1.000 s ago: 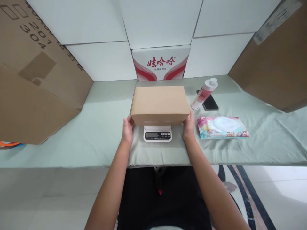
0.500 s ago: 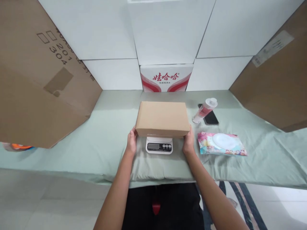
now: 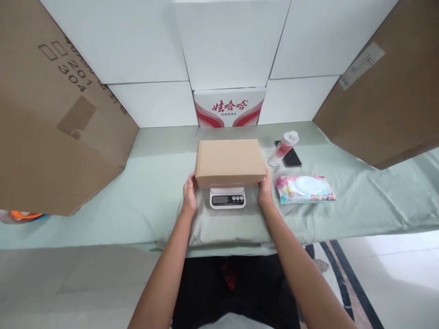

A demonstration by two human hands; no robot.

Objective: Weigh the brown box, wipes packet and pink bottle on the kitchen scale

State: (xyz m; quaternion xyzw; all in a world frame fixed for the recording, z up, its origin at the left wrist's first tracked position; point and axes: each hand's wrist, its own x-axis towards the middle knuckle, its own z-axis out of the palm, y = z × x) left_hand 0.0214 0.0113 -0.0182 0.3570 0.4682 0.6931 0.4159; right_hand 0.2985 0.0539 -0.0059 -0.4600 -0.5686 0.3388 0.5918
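Observation:
A plain brown cardboard box (image 3: 229, 157) sits over a white digital scale (image 3: 227, 199), covering its platform. Only the scale's front, with a grey display and several buttons, shows below the box. My left hand (image 3: 190, 192) grips the box's left end near the front corner. At the opposite end, my right hand (image 3: 265, 187) holds the front right corner. Fingers of both hands are partly hidden behind the box. Whether the box rests fully on the scale, I cannot tell.
To the right lie a wet wipes pack (image 3: 306, 189), a white and pink bottle (image 3: 283, 148) and a black phone (image 3: 292, 158). Large cardboard panels (image 3: 68, 137) flank the green-clothed table (image 3: 154, 183). White boxes (image 3: 229, 107) line the back. An orange-and-blue item (image 3: 25, 215) lies far left.
The camera view has shifted slightly, so the whole scene sits a little differently. Both hands stay on the box, and the box stays over the scale.

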